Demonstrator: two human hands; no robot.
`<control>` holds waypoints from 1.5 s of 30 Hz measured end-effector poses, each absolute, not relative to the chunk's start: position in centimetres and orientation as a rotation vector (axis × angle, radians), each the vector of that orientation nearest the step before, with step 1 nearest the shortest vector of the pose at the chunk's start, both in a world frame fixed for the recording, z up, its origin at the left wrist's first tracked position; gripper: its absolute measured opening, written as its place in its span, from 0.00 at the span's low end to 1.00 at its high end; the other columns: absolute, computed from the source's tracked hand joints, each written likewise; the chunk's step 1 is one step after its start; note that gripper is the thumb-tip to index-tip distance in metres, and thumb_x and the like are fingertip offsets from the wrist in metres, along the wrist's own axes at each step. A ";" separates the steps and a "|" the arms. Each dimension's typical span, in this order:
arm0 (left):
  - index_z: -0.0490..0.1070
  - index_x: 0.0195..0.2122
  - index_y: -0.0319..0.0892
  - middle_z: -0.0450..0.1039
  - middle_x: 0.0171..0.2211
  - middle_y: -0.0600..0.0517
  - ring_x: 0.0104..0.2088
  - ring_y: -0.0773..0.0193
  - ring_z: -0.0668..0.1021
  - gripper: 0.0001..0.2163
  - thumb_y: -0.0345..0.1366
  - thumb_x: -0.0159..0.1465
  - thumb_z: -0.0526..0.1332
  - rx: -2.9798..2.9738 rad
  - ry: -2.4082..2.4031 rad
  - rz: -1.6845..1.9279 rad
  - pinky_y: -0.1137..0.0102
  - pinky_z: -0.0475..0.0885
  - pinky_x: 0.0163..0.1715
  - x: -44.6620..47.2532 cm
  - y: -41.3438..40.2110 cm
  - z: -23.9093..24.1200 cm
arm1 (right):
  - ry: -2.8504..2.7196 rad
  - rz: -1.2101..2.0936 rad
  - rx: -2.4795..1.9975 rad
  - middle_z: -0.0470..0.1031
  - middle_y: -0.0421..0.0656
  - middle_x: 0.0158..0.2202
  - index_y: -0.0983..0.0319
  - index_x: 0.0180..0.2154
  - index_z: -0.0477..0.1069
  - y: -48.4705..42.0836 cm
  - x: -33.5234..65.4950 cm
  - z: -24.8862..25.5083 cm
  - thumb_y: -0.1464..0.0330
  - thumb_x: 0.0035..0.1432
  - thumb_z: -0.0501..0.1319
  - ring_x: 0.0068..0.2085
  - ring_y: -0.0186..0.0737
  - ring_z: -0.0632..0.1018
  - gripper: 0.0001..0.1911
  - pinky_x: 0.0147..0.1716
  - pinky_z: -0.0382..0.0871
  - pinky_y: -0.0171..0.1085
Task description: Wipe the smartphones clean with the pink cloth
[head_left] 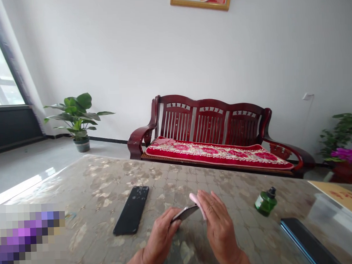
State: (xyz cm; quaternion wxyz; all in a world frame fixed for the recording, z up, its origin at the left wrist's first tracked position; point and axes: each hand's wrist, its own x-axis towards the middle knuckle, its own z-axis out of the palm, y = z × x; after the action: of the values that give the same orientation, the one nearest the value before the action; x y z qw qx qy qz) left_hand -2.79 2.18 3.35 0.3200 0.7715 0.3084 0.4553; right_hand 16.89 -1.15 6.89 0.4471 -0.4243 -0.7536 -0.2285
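Note:
Held edge-on above the table, a thin dark phone (pixel 185 213) has its near end pinched between the thumb and fingers of my left hand (pixel 161 236). My right hand (pixel 219 223) presses a pink cloth (pixel 195 199) against the phone's far end, its fingers close together. Most of the cloth is hidden behind those fingers. To the left of my hands a black phone (pixel 130 212) lies flat, with spots or drops on its upper part. A green bottle (pixel 266 202) with a black top stands to the right.
Another phone (pixel 308 239) lies at the right, near a tan box or folder (pixel 337 197). The patterned tabletop (pixel 99 177) spans the foreground; a blurred patch covers its left corner. Beyond are a red wooden bench (pixel 210 123) and a potted plant (pixel 81 145).

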 end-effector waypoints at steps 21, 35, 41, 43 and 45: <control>0.70 0.32 0.42 0.72 0.29 0.54 0.30 0.64 0.73 0.08 0.39 0.67 0.57 1.913 0.875 1.310 0.73 0.70 0.33 -1.5 1.7 2.6 | -2.078 -0.594 -0.984 0.72 0.46 0.57 0.61 0.64 0.58 -2.8 15.0 9.4 0.77 0.67 0.48 0.59 0.43 0.71 0.25 0.59 0.68 0.46; 0.72 0.36 0.42 0.75 0.32 0.51 0.34 0.59 0.75 0.12 0.46 0.66 0.57 1.675 0.985 1.409 0.68 0.72 0.37 0.0 0.4 2.3 | -2.078 -0.366 -1.157 0.77 0.47 0.44 0.61 0.61 0.61 -4.1 16.6 10.7 0.78 0.64 0.47 0.43 0.41 0.78 0.25 0.42 0.76 0.38; 0.72 0.36 0.42 0.73 0.30 0.54 0.32 0.63 0.73 0.10 0.42 0.66 0.56 1.609 0.879 1.401 0.72 0.69 0.35 0.8 -0.4 5.2 | -2.136 -0.373 -1.273 0.75 0.46 0.37 0.62 0.54 0.67 -4.7 16.6 12.2 0.79 0.61 0.48 0.38 0.42 0.77 0.22 0.38 0.74 0.38; 0.72 0.35 0.42 0.73 0.30 0.55 0.31 0.63 0.73 0.09 0.42 0.66 0.57 1.569 0.888 1.429 0.73 0.69 0.33 1.2 -0.6 5.8 | -2.133 -0.352 -1.304 0.76 0.46 0.36 0.61 0.54 0.67 -4.7 16.7 12.5 0.79 0.61 0.48 0.38 0.42 0.78 0.22 0.38 0.74 0.38; 0.72 0.36 0.43 0.73 0.30 0.55 0.31 0.63 0.73 0.09 0.42 0.66 0.57 1.556 0.893 1.443 0.74 0.69 0.33 1.5 -0.9 6.1 | -2.104 -0.305 -1.334 0.77 0.46 0.39 0.61 0.55 0.65 -4.6 16.9 12.8 0.78 0.61 0.48 0.40 0.43 0.79 0.22 0.40 0.73 0.38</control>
State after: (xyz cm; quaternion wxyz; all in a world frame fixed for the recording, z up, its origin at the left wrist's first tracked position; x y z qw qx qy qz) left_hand 1.53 -0.87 6.11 0.4073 0.6173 0.3544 0.5722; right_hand 16.94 -4.63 12.77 0.3108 -0.5052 -0.7968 -0.1154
